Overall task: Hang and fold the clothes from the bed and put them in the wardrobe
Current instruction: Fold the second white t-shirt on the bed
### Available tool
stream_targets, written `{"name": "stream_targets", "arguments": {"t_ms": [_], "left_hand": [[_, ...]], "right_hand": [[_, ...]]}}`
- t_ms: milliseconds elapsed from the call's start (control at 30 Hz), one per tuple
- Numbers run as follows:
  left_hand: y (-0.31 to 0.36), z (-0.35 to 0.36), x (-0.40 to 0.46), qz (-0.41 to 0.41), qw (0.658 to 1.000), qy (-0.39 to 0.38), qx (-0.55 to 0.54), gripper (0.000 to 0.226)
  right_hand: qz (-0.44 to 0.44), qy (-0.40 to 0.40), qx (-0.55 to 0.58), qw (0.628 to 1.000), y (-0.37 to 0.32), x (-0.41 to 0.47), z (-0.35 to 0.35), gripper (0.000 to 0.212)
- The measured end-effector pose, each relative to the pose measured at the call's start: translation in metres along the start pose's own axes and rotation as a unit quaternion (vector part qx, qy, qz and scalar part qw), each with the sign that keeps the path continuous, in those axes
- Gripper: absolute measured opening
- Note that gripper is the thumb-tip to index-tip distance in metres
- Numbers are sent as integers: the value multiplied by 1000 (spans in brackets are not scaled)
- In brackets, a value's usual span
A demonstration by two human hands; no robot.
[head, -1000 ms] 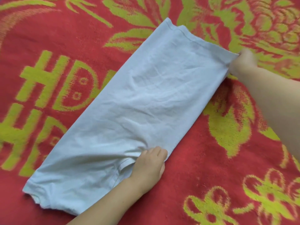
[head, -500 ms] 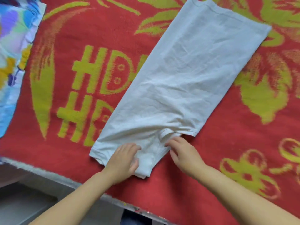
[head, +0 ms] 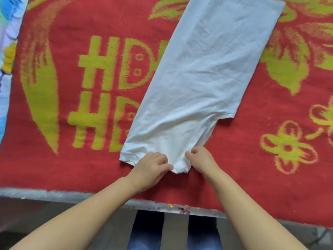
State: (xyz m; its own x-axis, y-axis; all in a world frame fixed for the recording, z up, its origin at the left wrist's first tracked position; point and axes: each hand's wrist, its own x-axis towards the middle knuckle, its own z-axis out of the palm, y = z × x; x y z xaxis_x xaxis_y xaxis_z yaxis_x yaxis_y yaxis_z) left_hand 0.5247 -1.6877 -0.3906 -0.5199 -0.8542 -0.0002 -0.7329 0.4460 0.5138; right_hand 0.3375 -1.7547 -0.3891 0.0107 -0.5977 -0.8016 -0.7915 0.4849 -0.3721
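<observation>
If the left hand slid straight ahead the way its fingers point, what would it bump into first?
Probably just more of the white shirt: the left hand already grips its near edge, fingers pointing up along the cloth.

White garment (head: 207, 78), folded into a long creased strip, lies flat, extending away from both hands.

The bare left hand (head: 151, 167) and the bare right hand (head: 201, 159) carry no ring, no watch and no glove. Both forearms are uncovered up to the lower edge of the view, with no sleeve on them. Lower down, the two legs wear dark blue denim trousers (head: 146, 231), a narrow gap between them.
</observation>
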Motion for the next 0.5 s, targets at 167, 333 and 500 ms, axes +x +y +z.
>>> {"name": "stream_targets", "arguments": {"t_ms": [167, 333, 500], "left_hand": [[-38, -19, -46, -80, 990, -73, 90, 72], [-67, -29, -53, -214, 955, -174, 110, 77], [-73, -39, -43, -139, 987, -77, 11, 31]], "right_hand": [[23, 193, 90, 977, 14, -41, 45, 34], [104, 150, 209, 961, 1, -35, 61, 52], [136, 76, 398, 904, -2, -33, 64, 14]]}}
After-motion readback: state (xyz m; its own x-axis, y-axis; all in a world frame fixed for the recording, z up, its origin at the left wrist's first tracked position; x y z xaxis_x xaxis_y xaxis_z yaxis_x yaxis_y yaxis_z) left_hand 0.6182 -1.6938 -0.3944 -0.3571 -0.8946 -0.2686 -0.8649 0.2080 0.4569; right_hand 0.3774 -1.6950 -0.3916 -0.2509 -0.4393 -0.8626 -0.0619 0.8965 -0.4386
